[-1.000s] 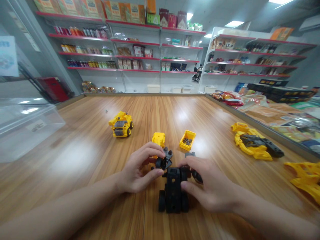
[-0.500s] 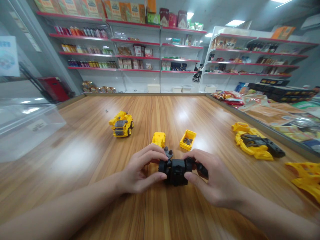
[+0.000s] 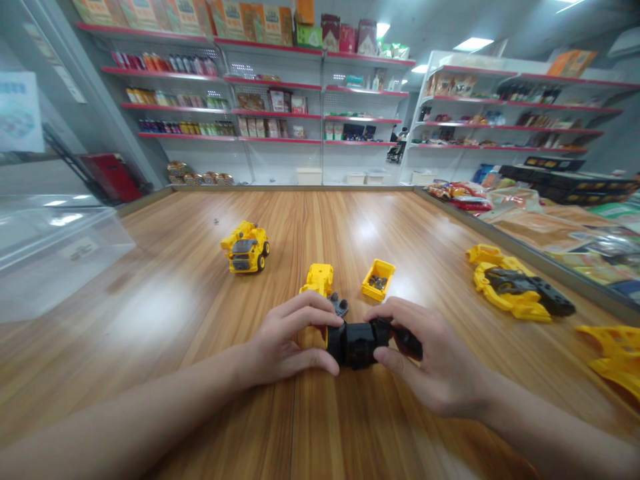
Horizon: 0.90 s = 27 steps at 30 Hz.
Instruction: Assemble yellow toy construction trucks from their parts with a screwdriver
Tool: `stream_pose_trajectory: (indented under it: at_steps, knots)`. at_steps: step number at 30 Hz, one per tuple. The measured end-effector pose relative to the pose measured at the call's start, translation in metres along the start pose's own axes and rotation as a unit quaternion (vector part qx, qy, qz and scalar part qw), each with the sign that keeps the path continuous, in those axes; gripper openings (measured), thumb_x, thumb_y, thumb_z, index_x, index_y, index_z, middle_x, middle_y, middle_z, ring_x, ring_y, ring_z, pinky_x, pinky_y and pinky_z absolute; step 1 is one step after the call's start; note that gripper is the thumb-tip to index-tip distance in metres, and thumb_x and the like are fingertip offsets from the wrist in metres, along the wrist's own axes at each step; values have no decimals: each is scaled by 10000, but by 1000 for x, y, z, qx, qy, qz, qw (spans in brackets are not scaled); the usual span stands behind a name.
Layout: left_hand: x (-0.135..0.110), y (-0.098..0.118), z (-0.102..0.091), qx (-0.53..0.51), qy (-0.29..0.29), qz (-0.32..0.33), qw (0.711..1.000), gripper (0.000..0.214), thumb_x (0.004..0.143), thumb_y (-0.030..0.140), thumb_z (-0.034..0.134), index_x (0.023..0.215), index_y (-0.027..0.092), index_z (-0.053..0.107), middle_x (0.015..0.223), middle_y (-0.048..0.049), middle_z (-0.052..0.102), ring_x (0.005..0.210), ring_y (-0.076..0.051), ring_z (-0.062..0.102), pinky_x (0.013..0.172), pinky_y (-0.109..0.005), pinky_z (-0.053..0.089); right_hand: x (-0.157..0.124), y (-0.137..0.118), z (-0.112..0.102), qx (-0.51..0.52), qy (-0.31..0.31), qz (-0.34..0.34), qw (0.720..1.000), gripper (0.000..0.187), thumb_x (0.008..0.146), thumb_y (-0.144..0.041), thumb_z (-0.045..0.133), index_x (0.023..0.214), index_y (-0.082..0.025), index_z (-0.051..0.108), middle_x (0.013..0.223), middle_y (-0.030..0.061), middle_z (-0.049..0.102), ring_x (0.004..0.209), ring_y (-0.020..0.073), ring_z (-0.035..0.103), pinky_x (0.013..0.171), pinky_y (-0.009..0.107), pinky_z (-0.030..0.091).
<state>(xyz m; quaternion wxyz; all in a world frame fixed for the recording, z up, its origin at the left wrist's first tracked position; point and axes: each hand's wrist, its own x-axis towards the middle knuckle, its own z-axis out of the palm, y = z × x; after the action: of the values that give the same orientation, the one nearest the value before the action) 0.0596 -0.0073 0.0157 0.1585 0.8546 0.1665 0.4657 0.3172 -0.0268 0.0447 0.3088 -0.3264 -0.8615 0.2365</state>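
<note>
Both forearms reach in from the near edge of the wooden table [image 3: 175, 313], the left from seven o'clock and the right from five o'clock, and meet at a black toy chassis [image 3: 359, 341] low in the middle of the view. The left hand [image 3: 287, 343] grasps its left end, fingers curled over the top and the thumb stretched along the near side. The right hand [image 3: 433, 367] grasps the right end in the same way, index finger arched over the top, thumb pressed on the near face, wrist bent slightly inward. The chassis lies crosswise between the two palms; whether it rests on the wood or is held just clear of it cannot be told. From the chassis, a small grey part [image 3: 341, 306] lies close by at eleven o'clock, with a yellow cab piece [image 3: 318, 278] just beyond it. A small yellow bin [image 3: 379, 279] holding dark bits sits at one o'clock. A yellow toy truck [image 3: 246, 247] stands farther off at ten o'clock, and a yellow-and-black assembly [image 3: 515, 292] lies well apart at two o'clock.
</note>
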Motion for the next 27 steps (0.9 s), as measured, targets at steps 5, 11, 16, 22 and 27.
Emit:
stream_pose_trajectory:
  at_steps: [5,11,16,22,27]
  knots:
    - [0,2,1,26,-5,24,999,536,720,406,786,1145,118,633,970,-109,629,879,-191,651,775,-306,579,0,1,4,5,1,-9,1000,323,817,-148,613,1134,-187,572,993,56,643,865,186,609,747,297,482]
    - [-1,8,7,29,-17,23,999,693,734,438,763,1328,170,527,1080,-118,548,975,-220,633,821,-343,594,-2,6,16,-14,81,29,996,392,890,-192,606,1272,-250,540,1128,35,681,995,182,653,889,308,504]
    - [-4,11,10,3,-41,26,999,771,730,373,797,1388,155,459,1132,-134,486,1009,-231,604,815,-329,597,0,8,22,-11,79,45,996,410,896,-181,593,1295,-261,537,1172,21,687,1043,184,662,926,309,512]
    - [-3,9,6,-24,-48,-45,998,760,778,331,723,1444,168,394,1284,-183,429,1086,-282,556,800,-371,581,1,8,22,17,55,46,997,414,893,-157,587,1294,-255,556,1233,21,667,1128,179,633,1000,315,487]
    - [-1,8,6,-39,-106,-59,992,861,721,255,739,1478,165,337,1300,-187,517,1156,-313,538,972,-452,489,1,9,24,32,47,18,998,458,895,-143,579,1334,-259,526,1255,23,658,1153,167,623,1020,301,474]
